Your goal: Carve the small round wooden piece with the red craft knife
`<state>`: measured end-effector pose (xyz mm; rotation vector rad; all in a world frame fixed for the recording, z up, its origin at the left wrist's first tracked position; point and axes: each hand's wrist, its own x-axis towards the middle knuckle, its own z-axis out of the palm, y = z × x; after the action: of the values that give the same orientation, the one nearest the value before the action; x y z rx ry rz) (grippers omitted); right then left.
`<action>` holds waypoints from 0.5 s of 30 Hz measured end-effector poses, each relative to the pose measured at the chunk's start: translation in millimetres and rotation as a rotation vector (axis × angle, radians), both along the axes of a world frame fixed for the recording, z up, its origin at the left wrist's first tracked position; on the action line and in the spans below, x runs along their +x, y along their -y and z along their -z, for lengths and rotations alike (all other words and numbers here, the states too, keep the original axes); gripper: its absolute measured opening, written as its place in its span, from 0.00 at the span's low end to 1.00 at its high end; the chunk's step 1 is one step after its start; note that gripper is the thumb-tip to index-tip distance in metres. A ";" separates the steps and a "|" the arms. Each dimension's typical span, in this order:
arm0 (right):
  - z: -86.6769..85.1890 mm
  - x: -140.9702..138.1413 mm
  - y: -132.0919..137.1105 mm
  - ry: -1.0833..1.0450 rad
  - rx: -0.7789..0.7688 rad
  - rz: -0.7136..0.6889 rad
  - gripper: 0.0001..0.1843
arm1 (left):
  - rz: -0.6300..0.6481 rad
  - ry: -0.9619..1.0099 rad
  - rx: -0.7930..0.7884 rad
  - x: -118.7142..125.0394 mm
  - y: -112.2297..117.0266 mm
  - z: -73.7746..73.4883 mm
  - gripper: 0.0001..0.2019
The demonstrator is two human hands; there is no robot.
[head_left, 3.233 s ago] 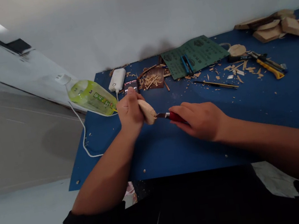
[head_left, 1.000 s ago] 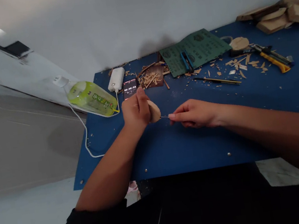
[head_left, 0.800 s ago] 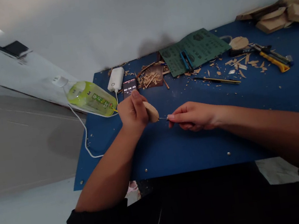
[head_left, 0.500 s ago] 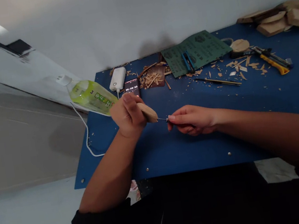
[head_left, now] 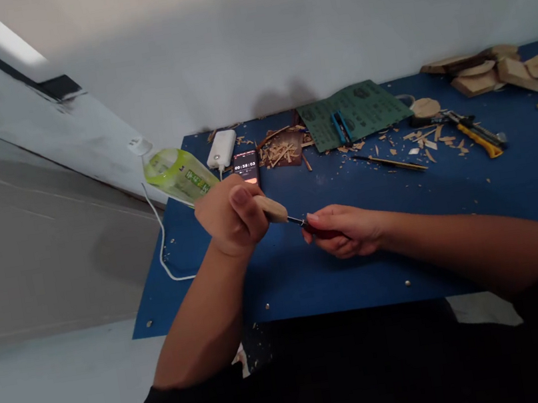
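A pale wood blank [head_left: 273, 209] is clenched by the left hand [head_left: 231, 217] above the blue bench [head_left: 410, 268], apparently for steadying. A red-handled carving knife [head_left: 321, 231], grasped by the right hand [head_left: 351, 229], is brought in from 3 o'clock.

A white power bank [head_left: 221, 149] is set on the blue table [head_left: 409, 261], just beside a phone [head_left: 246, 167] (lit-up numbers are shown on it). Green sandpaper [head_left: 354, 113] is laid nearby, and wood blocks [head_left: 500, 76] are piled far off.

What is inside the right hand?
A red-handled knife sits in the right hand, which covers most of the handle. Its thin blade shows, pointing at the wood piece in the left hand.
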<state>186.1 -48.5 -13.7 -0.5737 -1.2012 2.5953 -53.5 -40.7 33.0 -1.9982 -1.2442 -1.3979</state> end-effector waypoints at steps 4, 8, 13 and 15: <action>2.3 1.8 -1.6 -0.028 -0.086 -0.052 0.28 | 0.093 -0.136 0.171 -2.2 -0.6 -8.6 0.23; 5.8 5.8 -6.0 -0.110 -0.265 -0.178 0.27 | 0.143 -0.226 0.274 -6.6 -6.1 -10.1 0.23; 4.3 9.2 -10.0 -0.093 -0.305 -0.148 0.31 | 0.111 -0.212 0.073 -8.7 -13.8 4.1 0.31; 1.2 9.7 -10.0 -0.014 -0.201 -0.038 0.31 | 0.035 -0.055 -0.110 -5.1 -17.0 9.1 0.32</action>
<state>195.8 -38.5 -14.9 -0.5740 -0.9620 2.7675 -58.7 -23.7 23.9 -2.1268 -1.2939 -1.3066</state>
